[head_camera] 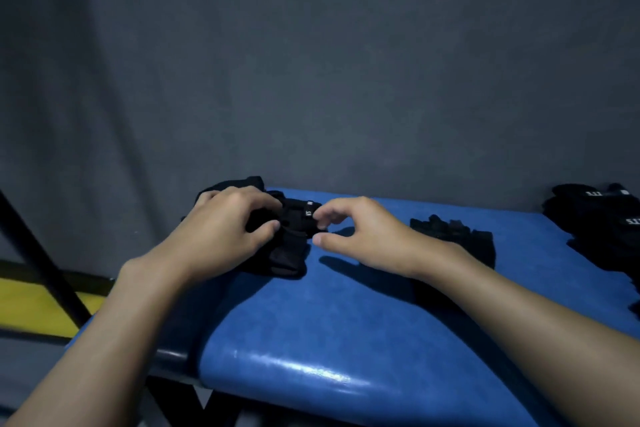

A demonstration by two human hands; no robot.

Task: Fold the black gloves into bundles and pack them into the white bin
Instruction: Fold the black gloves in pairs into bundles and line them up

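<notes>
Head view, and we're mid-fold. The left hand (221,236) sits over a black glove (291,253) at about ten o'clock on the blue padded bench (346,322). Its fingers are curled down across the fabric and its thumb presses in from the near side, a firm hold that pins the doubled-up cloth in place.

The right hand (367,236) is in at the glove's three o'clock edge, beside the small white label (309,212). Thumb and forefinger stand a little apart in a loose pinch. Whether they actually have the strap there, I cannot tell; black on black hides it.

By my reading this is the bundling step: the glove is gathered but not secured. The next move calls for the right hand to take that free edge, bring it over toward the left hand and tuck it in, while the left keeps pressure on so the fold doesn't spring open.

There's plenty left to do. A second glove (453,236) lies flat at two o'clock, well apart from the one being worked, and a heap of gloves (595,218) sits at the bench's three o'clock edge.

The white bin is nowhere in shot, so packing will need a reach outside this view.
</notes>
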